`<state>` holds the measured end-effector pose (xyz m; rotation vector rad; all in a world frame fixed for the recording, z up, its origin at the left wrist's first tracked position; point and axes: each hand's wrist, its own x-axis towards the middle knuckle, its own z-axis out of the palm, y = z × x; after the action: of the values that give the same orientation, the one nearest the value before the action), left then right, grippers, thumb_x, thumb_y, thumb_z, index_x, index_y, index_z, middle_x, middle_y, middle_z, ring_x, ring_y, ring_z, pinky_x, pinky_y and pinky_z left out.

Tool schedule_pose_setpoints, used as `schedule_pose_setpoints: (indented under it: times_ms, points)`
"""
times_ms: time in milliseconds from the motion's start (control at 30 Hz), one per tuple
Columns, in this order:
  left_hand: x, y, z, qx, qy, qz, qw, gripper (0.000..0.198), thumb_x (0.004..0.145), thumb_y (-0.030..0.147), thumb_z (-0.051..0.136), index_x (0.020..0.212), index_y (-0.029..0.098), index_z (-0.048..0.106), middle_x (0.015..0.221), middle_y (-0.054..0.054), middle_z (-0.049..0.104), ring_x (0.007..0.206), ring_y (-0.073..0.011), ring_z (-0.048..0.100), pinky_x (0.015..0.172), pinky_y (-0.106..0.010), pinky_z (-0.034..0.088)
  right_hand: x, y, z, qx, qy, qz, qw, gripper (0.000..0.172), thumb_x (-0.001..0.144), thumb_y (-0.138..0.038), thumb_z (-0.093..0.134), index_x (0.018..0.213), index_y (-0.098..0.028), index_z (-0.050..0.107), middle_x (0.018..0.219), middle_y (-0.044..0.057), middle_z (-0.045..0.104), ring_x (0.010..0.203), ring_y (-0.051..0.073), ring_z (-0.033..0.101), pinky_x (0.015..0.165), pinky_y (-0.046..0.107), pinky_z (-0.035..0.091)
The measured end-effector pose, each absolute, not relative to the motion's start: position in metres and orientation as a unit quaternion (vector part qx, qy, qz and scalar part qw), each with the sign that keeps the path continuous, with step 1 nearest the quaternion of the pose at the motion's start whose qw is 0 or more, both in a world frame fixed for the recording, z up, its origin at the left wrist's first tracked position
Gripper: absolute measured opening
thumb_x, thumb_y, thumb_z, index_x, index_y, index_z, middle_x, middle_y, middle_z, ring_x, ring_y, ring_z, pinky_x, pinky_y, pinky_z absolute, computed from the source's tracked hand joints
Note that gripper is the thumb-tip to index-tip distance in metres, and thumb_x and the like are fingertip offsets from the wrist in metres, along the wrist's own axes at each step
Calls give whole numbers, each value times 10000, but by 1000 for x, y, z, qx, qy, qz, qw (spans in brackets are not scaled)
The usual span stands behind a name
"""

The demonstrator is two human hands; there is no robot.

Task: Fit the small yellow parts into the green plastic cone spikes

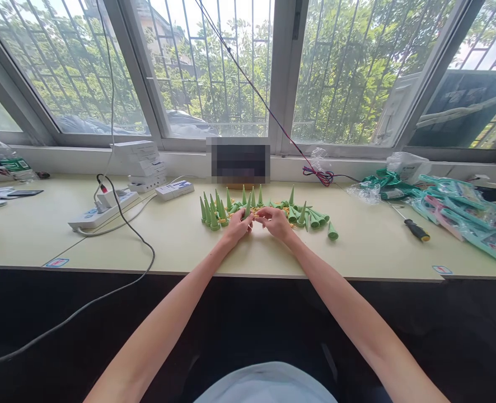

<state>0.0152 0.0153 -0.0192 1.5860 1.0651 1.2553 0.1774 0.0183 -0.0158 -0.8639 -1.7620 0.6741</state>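
Observation:
My left hand (238, 225) is closed around a green cone (248, 209), whose tip points up. Close beside it, my right hand (274, 220) pinches a small yellow-orange piece (255, 214) against the cone's side; its exact shape is too small to tell. Several green cones (213, 215) stand upright to the left of my hands. Others lie on their sides to the right, and one loose cone (332, 232) rests nearest the table's front edge. Small yellow-orange pieces are scattered among the cones, partly hidden behind my hands.
On the pale table (181, 246), a power strip (105, 210) and cables lie left, near stacked white boxes (136, 159). A cable hangs over the front edge. A screwdriver (416, 230) and plastic-wrapped teal packages (462, 207) lie right. Windows stand behind, with red-blue wires (321, 177) below.

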Motion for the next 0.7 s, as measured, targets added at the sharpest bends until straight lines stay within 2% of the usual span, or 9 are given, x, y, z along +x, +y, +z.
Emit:
schedule_pose_setpoints:
  times_ms: [267, 700]
  points:
    - [15, 15, -20, 631, 419, 501, 418, 238, 828, 385, 642, 787, 177, 533, 628, 2, 544, 487, -98, 518, 417, -217, 393, 177, 19, -17, -358, -733, 280, 506, 238, 800, -413, 676, 795, -175, 691, 731, 23, 692, 506, 108, 543, 555, 255, 451]
    - [16, 16, -19, 622, 415, 512, 423, 263, 818, 402, 665, 784, 172, 542, 646, -6, 553, 498, -99, 522, 426, -226, 405, 178, 15, -13, -363, -738, 277, 496, 223, 846, -378, 611, 806, -178, 701, 708, 25, 683, 511, 111, 535, 570, 252, 454]
